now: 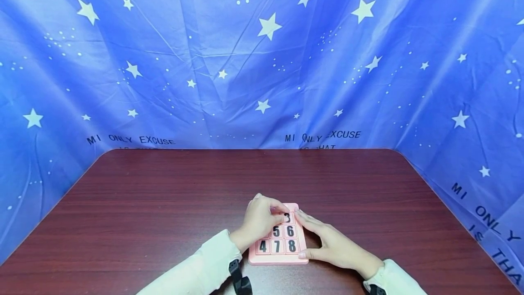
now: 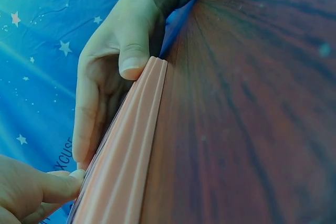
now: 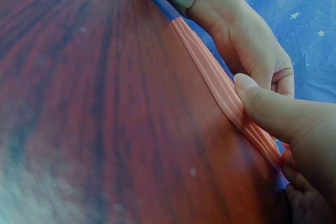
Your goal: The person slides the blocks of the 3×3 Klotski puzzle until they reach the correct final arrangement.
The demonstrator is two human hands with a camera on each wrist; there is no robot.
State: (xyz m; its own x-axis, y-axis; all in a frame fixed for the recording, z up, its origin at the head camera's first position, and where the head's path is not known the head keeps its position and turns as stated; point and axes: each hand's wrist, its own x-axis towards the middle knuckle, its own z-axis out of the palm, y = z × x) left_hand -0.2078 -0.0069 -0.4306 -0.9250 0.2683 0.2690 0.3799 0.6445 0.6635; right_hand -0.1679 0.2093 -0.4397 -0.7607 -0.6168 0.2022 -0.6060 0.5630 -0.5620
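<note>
A pink number slide puzzle (image 1: pixel 278 259) lies flat on the dark wood table, its black digits 3, 5, 6, 4, 7 and 8 showing. My left hand (image 1: pixel 259 218) reaches over its upper left part and hides the tiles there. That hand's thumb and index fingertips come together on the top row, right at the 3 tile (image 1: pixel 288 217). From the other side, my right hand (image 1: pixel 333 242) holds the puzzle's right edge, thumb near the lower corner and fingers by the upper one. In the right wrist view its thumb (image 3: pixel 262 103) presses against the ridged pink side (image 3: pixel 215 85).
The reddish-brown table (image 1: pixel 163 190) stretches out on both sides of the puzzle and behind it. A blue curtain (image 1: pixel 229 58) with white stars hangs along its back and sides. Black straps with small devices (image 1: pixel 239 277) sit at the wrists.
</note>
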